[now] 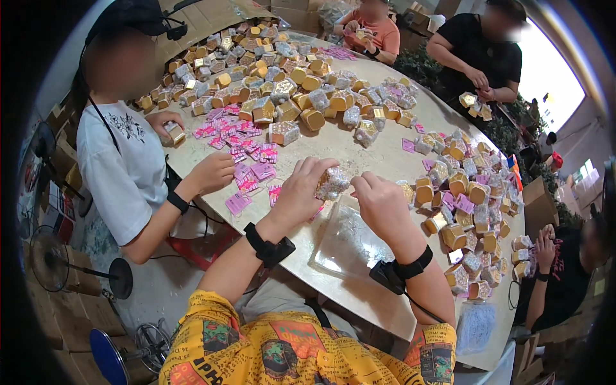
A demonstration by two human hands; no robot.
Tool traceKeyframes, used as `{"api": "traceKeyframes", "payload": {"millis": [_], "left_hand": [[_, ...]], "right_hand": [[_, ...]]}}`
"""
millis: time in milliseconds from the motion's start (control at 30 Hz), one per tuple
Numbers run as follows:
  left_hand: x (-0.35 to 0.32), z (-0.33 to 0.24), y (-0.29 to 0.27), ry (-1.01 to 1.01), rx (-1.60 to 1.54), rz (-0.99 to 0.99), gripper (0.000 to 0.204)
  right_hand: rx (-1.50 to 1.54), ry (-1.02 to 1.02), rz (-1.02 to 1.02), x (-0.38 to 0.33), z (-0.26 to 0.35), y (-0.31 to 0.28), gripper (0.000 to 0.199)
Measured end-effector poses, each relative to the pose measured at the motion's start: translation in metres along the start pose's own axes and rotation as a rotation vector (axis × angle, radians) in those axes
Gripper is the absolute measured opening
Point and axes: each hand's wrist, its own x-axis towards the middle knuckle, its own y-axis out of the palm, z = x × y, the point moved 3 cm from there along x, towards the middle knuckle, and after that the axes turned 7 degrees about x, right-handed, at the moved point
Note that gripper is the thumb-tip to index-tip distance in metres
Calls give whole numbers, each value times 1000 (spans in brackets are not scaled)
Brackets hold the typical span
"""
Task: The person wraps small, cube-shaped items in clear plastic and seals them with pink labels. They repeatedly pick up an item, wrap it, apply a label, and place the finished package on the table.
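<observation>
Glittery ornament (332,184) sits above the table (308,151), gripped by the left hand (298,192), seemingly steadied for the right hand (385,205) just beside it, whose hold I can't tell; clear box (333,262) below, likely for easy reach.

Decent bare stretch of table (375,160) just beyond the left hand (298,192) and right hand (383,206), running between the far pile (312,119) and the right pile (455,237). Going left is rough: pink cards (239,203) everywhere, plus a co-worker's hand (215,172) poking in. Closer in, a clear tray (343,247) blocks the spot between the forearms.
</observation>
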Motion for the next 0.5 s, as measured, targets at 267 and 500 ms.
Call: {"api": "traceKeyframes", "payload": {"millis": [267,500], "left_hand": [[1,-4,-2,41,44,-13,60],[0,-3,-2,24,42,-4,57]], "right_hand": [[-4,14,30,0,-2,1,9],[-25,17,58,1,-1,1,8]]}}
